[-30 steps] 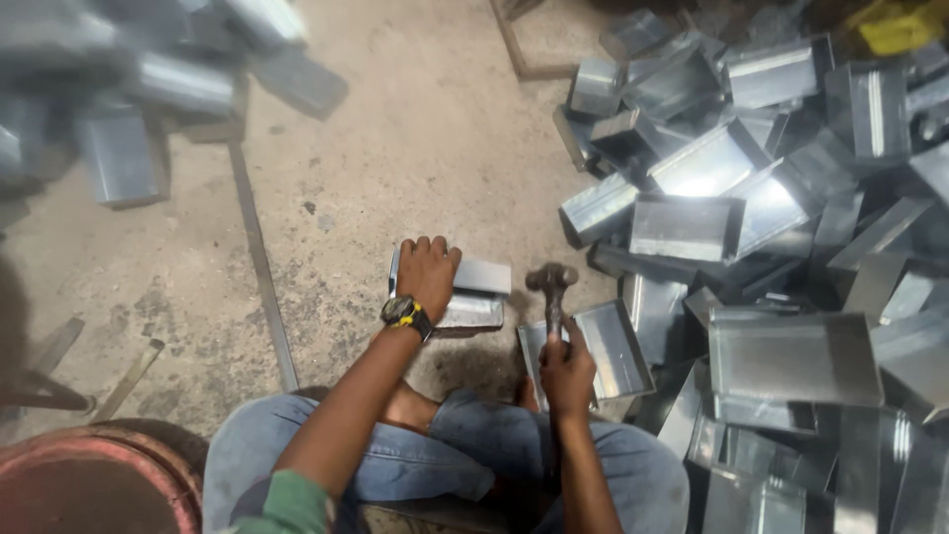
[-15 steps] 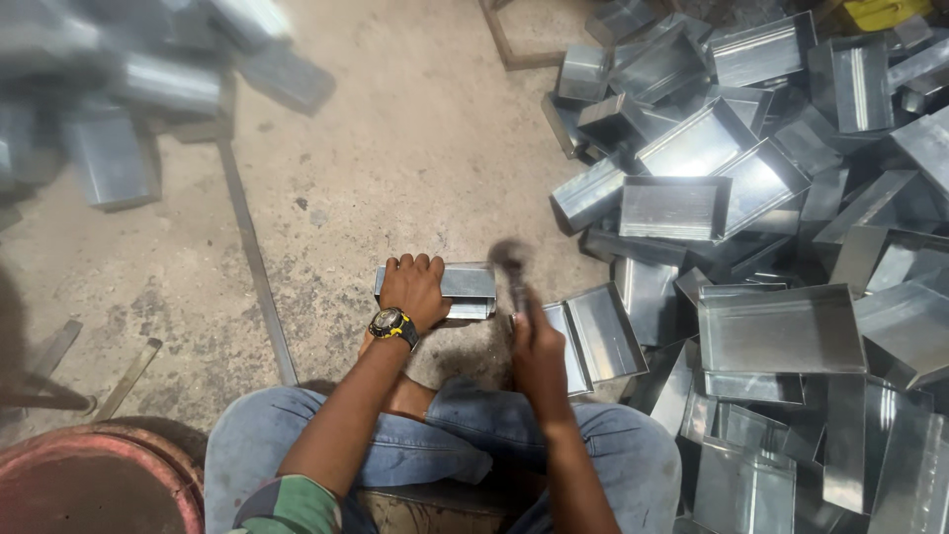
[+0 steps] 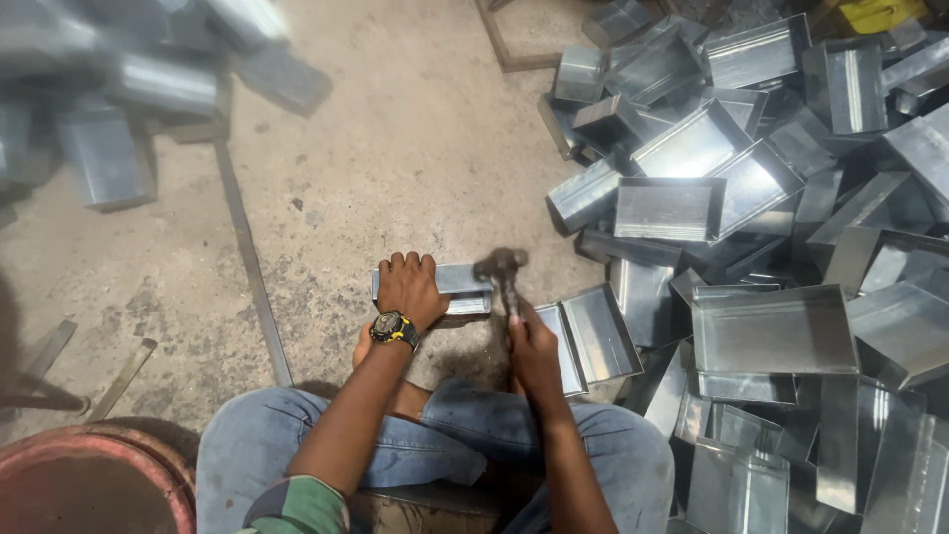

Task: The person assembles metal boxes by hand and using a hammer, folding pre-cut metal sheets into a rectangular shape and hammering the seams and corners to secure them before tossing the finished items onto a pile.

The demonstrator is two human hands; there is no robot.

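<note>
Near the centre of the frame, the left hand [image 3: 408,287] lies flat, fingers spread, pressing down on a folded sheet-metal piece [image 3: 457,287] that rests on the concrete floor [image 3: 395,148]. A black and yellow watch [image 3: 393,327] sits on that wrist. Just to the right, the right hand [image 3: 532,341] is clamped around the handle of a hammer [image 3: 502,272]; its blurred head hovers over the right end of the piece, close to the left hand's fingers. Whether the head touches the metal cannot be told.

Just right of the right hand lies an open metal tray [image 3: 593,336], touching the edge of a big pile of trays [image 3: 771,227] that fills the right side of the frame. A blurred heap of metal [image 3: 129,89] lies at upper left. A thin metal strip [image 3: 252,267] runs down the floor left of the hands. The person's knees in blue jeans [image 3: 435,450] are at the bottom, with a red drum [image 3: 89,480] at lower left.
</note>
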